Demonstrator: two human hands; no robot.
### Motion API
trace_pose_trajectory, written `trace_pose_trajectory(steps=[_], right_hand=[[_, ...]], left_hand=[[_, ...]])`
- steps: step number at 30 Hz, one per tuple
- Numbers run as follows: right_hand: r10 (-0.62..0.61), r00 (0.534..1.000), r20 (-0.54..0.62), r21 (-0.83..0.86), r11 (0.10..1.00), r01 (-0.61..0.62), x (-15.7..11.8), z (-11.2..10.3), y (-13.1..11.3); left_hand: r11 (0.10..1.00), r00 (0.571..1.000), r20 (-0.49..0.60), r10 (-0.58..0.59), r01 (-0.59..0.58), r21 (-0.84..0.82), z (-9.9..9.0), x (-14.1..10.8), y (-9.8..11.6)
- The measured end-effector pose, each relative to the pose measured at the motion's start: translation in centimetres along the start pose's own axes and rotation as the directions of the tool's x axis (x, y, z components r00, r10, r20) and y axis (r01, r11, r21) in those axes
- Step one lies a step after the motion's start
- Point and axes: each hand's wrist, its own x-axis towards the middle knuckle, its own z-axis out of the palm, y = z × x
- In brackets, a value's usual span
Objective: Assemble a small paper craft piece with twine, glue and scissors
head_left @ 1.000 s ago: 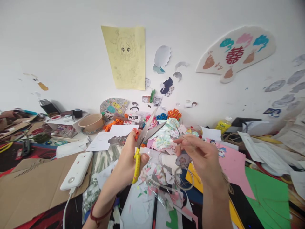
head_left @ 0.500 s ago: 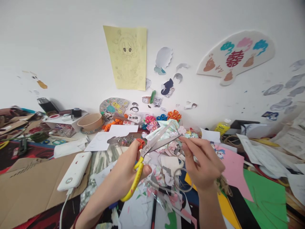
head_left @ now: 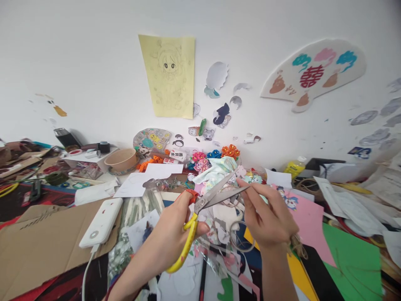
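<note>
My left hand grips scissors with yellow handles and an orange-red finger loop, holding them tilted up and to the right. The steel blades stand nearly closed, and their tips reach my right hand. Its thumb and fingers pinch something thin, probably a small paper scrap, though it is hard to make out. Below both hands lies a heap of cut paper scraps and shiny film, with a thin wire ring beneath my right wrist.
The crowded table holds a white power bank on brown cardboard, a kraft paper bowl, pink paper and green paper. A yellow bottle stands at the back, against a wall bearing paper cut-outs.
The scissors have swung from pointing up to pointing right, and their blades have narrowed. My left hand has moved right, closer to my right hand.
</note>
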Motion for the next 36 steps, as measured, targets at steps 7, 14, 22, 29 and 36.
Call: trace_pose_trajectory(steps=[7, 14, 22, 29, 36], right_hand=[[-0.028, 1.0, 0.008, -0.013, 1.0, 0.028, -0.1, -0.2, -0.1], [-0.028, 0.999, 0.015, 0.009, 1.0, 0.028, 0.0, -0.3, -0.1], [-0.045, 0.999, 0.011, 0.0, 0.999, 0.045, -0.1, -0.2, 0.2], [-0.051, 0.999, 0.005, 0.011, 0.999, 0.051, -0.1, -0.1, 0.3], [-0.072, 0.997, 0.009, 0.014, 0.997, 0.072, -0.2, -0.2, 0.5]], left_hand=[[1.0, 1.0, 0.01, -0.014, 0.014, 0.019, 0.4, 0.2, -0.6], [1.0, 1.0, -0.012, 0.011, -0.011, -0.004, 0.6, 0.5, -1.4], [0.999, 0.998, -0.046, 0.037, -0.038, -0.005, 0.8, 0.5, -1.8], [0.999, 0.998, -0.055, 0.024, -0.023, 0.022, 0.7, 0.4, -1.7], [1.0, 0.999, -0.044, 0.007, -0.006, 0.023, 0.5, 0.4, -1.3]])
